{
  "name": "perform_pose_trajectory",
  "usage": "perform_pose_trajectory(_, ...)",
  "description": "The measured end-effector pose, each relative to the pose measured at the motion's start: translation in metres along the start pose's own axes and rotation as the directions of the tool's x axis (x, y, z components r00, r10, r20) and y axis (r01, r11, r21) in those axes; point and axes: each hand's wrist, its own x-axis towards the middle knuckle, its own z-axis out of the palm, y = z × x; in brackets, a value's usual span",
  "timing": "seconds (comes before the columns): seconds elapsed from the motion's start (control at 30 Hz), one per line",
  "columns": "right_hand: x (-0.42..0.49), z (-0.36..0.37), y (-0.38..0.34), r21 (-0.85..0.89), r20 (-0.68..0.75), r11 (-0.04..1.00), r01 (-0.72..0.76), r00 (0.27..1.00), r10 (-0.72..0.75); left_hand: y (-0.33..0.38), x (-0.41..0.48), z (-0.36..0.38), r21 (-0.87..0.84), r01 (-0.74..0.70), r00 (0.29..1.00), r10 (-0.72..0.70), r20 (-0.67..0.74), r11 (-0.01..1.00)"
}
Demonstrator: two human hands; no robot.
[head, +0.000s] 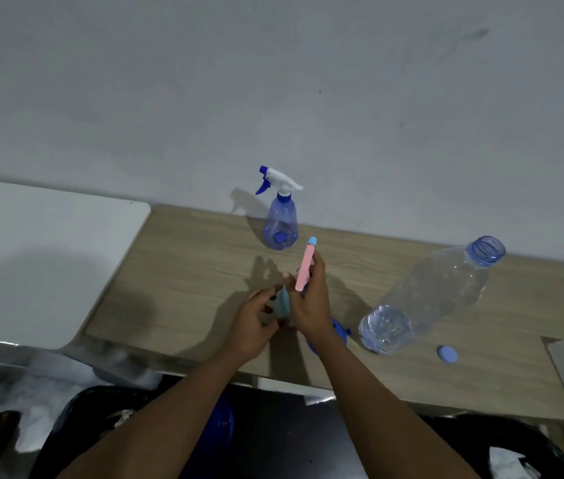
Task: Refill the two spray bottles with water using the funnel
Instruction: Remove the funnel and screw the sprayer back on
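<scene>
Spray bottle gripped by L hand; R hand pinches pink sprayer.

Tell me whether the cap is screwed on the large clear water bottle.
No: the large water bottle has its blue neck open, and a blue cap lies on the table beside it.

I'm looking down at a wood-grain table standing against a scuffed grey-white wall, a white tabletop sitting just beside its left end; dim light is casting shadows.
</scene>
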Motion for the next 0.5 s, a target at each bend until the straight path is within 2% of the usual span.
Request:
perform_pose_trajectory(0.07,0.006,0.003,0.002,-0.03,-0.01,1.0,0.005,1.0,-0.006,-0.002,-0.002,-0.006,0.086,-0.002,1.0,-0.001,0.03,0.996)
perform_pose_trajectory(0.13,0.01,0.003,0.004,-0.05,-0.052,0.999,-0.003,0.999,0.001,-0.011,-0.006,-0.015,0.266,0.052,0.999,-0.054,0.001,0.963)
perform_pose_trajectory(0.2,0.011,0.001,0.0,-0.046,-0.087,0.999,-0.002,0.996,-0.002,-0.024,-0.011,-0.03,0.508,0.223,0.97,-0.239,-0.035,0.832)
perform_pose_trajectory(0.27,0.013,-0.004,-0.007,-0.064,-0.074,0.998,0.01,0.997,-0.015,-0.037,-0.018,-0.044,0.667,0.338,0.903,-0.429,-0.029,0.665)
perform_pose_trajectory(0.33,0.014,-0.01,-0.012,-0.111,0.011,0.993,-0.027,1.0,0.028,-0.044,-0.023,-0.052,0.728,0.345,0.845,-0.534,0.033,0.592)
perform_pose_trajectory(0.4,0.015,-0.018,-0.013,-0.196,0.155,0.978,-0.076,0.982,0.107,-0.046,-0.026,-0.055,0.741,0.316,0.81,-0.576,0.115,0.592)
perform_pose_trajectory(0.5,0.012,-0.025,-0.011,-0.346,0.321,0.927,-0.147,0.91,0.264,-0.044,-0.027,-0.056,0.751,0.287,0.787,-0.593,0.169,0.594)
